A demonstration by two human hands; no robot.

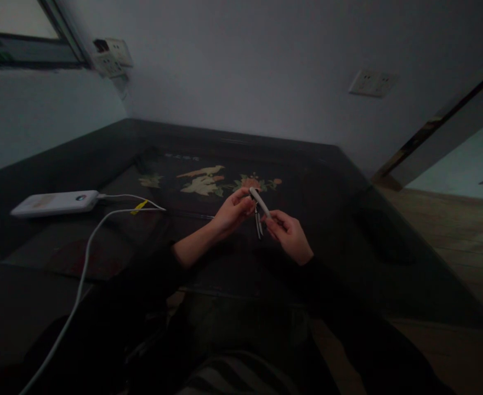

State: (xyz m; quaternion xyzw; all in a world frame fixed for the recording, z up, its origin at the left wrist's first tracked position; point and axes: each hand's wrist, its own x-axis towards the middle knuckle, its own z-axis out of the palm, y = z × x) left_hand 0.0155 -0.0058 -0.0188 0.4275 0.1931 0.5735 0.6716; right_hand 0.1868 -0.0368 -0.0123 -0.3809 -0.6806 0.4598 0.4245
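Hands meet above the near edge of a dark table (101, 164) with a painted bird-and-flower panel (208, 181). The left hand (233, 211) pinches the upper end of a small white folding tool (259, 204), apparently a nail clipper or pocket knife; the dim light leaves that unclear. The right hand (289, 233) pinches its lower end, where thin metal parts hang down. Well apart to the left, a white power bank (56, 202) lies on the table with a white cable (85, 263) plugged in.

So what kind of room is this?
Probably a dim room at home: a dark table with a painted bird-and-flower panel, wall sockets, and a power bank charging by cable.
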